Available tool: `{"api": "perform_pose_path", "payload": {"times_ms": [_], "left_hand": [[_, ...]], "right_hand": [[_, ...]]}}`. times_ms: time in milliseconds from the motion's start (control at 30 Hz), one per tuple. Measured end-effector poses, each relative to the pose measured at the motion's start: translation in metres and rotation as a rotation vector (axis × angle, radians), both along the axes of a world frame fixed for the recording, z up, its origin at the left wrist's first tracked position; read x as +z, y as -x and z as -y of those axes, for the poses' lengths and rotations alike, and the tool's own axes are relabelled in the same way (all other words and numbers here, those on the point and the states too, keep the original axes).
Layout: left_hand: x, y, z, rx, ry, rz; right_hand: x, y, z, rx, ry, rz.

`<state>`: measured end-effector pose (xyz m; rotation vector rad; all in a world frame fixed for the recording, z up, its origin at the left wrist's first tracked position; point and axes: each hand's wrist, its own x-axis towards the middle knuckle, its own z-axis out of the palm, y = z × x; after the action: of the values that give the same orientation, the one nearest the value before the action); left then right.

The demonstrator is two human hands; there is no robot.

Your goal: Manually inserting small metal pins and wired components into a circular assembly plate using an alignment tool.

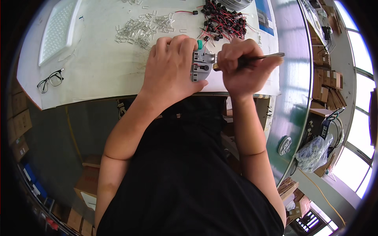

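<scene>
My left hand (169, 69) is closed round a grey plastic housing (203, 72) at the table's near edge, fingers along its left side and the thumb beneath. Slots and a small dark round part show in the housing, and a green piece (200, 45) sits at its top by my fingertips. Just to the right, my right hand (243, 65) is wrapped round a slim dark tool (256, 59). One end of the tool sticks out past my thumb, and the other points at the housing. Blur and my fingers hide the tool's exact kind.
Beyond my hands lie a heap of bent metal pins (143, 29) and a pile of small black parts with red wires (224, 23). A white tray (59, 31) and eyeglasses (51, 80) are on the left. Cardboard boxes (328, 82) stand far right.
</scene>
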<state>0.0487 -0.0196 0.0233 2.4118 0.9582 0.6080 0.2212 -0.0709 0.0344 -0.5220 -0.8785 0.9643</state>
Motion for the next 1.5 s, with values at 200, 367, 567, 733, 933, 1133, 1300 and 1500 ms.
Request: {"api": "perform_pose_path", "payload": {"times_ms": [200, 367, 567, 733, 933, 1133, 1300, 1500], "left_hand": [[0.011, 0.009, 0.003, -0.057, 0.02, 0.17], [-0.001, 0.021, 0.005, -0.122, 0.006, 0.475], [-0.006, 0.042, 0.008, -0.068, 0.181, 0.343], [-0.008, 0.035, -0.001, -0.097, 0.134, 0.264], [-0.019, 0.026, -0.001, -0.064, 0.082, 0.223], [-0.021, 0.024, -0.001, -0.057, 0.052, 0.247], [-0.023, 0.024, 0.0, -0.058, 0.029, 0.264], [-0.023, 0.025, 0.0, -0.057, 0.015, 0.271]], "right_hand": [[0.03, -0.023, 0.025, -0.252, 0.304, 0.481], [0.032, -0.039, 0.041, -0.373, 0.614, 0.631], [0.024, -0.036, 0.049, -0.257, 0.693, 0.793], [0.044, -0.013, 0.045, -0.105, 0.615, 1.534], [0.043, 0.007, 0.03, -0.128, 0.679, 1.871], [0.036, 0.011, 0.028, -0.11, 0.654, 1.838], [0.033, 0.011, 0.028, -0.094, 0.654, 1.811], [0.034, 0.013, 0.028, -0.101, 0.668, 1.798]]}}
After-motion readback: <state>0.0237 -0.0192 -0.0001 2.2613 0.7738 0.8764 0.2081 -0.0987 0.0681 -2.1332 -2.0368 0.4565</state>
